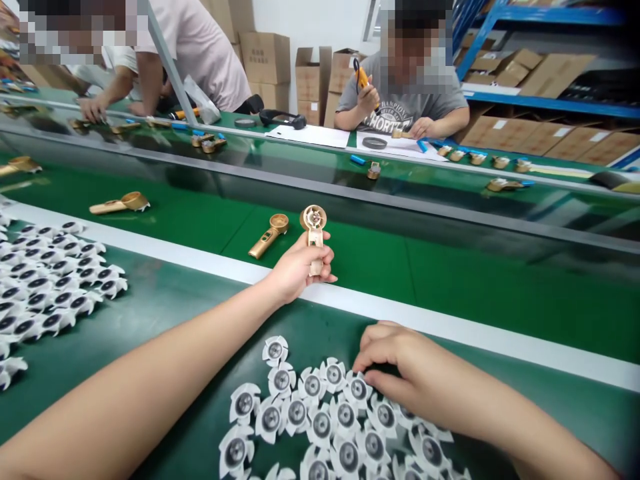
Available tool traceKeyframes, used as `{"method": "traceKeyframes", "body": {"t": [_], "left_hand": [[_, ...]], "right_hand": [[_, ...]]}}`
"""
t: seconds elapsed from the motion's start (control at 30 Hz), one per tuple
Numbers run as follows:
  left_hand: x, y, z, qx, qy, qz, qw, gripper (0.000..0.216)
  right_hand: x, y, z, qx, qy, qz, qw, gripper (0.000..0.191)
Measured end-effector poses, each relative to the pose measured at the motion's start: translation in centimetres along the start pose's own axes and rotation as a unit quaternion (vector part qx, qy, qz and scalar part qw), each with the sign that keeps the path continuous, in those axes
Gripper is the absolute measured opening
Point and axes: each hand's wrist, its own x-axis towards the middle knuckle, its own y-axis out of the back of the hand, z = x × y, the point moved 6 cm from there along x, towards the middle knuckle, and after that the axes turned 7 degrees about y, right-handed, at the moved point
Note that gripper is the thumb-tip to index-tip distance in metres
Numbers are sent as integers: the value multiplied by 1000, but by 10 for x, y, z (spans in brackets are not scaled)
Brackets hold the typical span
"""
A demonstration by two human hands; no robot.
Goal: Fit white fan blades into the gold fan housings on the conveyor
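Observation:
My left hand (305,267) is closed around the handle of a gold handheld-fan housing (314,219), held upright over the belt's near edge; its round head faces me with small parts inside. Below and to the right, my right hand (395,357) reaches down to the far edge of a group of white fan blades (346,415) with dark round centres. Its thumb and fingertips pinch at the rim of one fan blade (359,389), which still lies among the others. Another gold fan housing (270,235) rests on the green belt just left of my left hand.
More white fan blades (40,283) lie in rows at the left. A gold housing (120,203) sits farther left on the green belt (475,280). Across the line, a person (400,100) holds an orange electric screwdriver (361,77); other people work at the upper left.

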Motion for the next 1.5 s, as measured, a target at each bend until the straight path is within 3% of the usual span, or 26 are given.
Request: {"method": "traceKeyframes", "body": {"t": [0.13, 0.23, 0.3, 0.4, 0.47, 0.67, 0.8, 1.07, 1.33, 1.5], "left_hand": [[-3, -9, 0, 44, -12, -17, 999, 26], [-3, -14, -3, 94, -11, -15, 995, 21], [-5, -18, -6, 148, -17, -25, 989, 21], [-11, -28, -9, 237, -38, -68, 968, 22], [-17, -34, -10, 290, -42, -91, 952, 25], [-30, -48, 0, 432, -100, -98, 891, 16], [-34, -55, 3, 491, -128, -115, 854, 4], [-37, -59, 6, 567, -170, -117, 798, 13], [-39, -56, 0, 694, -215, -105, 679, 17], [-41, -57, -2, 700, -221, -117, 668, 19]], "right_hand": [[-1, 3, 0, 11, -11, -10, 1000, 17], [-4, 16, 9, 59, -57, 15, 996, 16], [-6, 25, 15, 148, -83, 59, 984, 16], [-6, 33, 23, 289, -89, 148, 941, 12], [-6, 37, 27, 324, -87, 212, 918, 3], [-7, 43, 23, 362, -70, 318, 873, 16], [-8, 44, 19, 363, -67, 331, 869, 16], [-9, 42, 18, 404, -81, 339, 846, 21], [-7, 37, 20, 465, -91, 339, 812, 28], [-5, 32, 21, 516, -84, 313, 793, 26]]}}
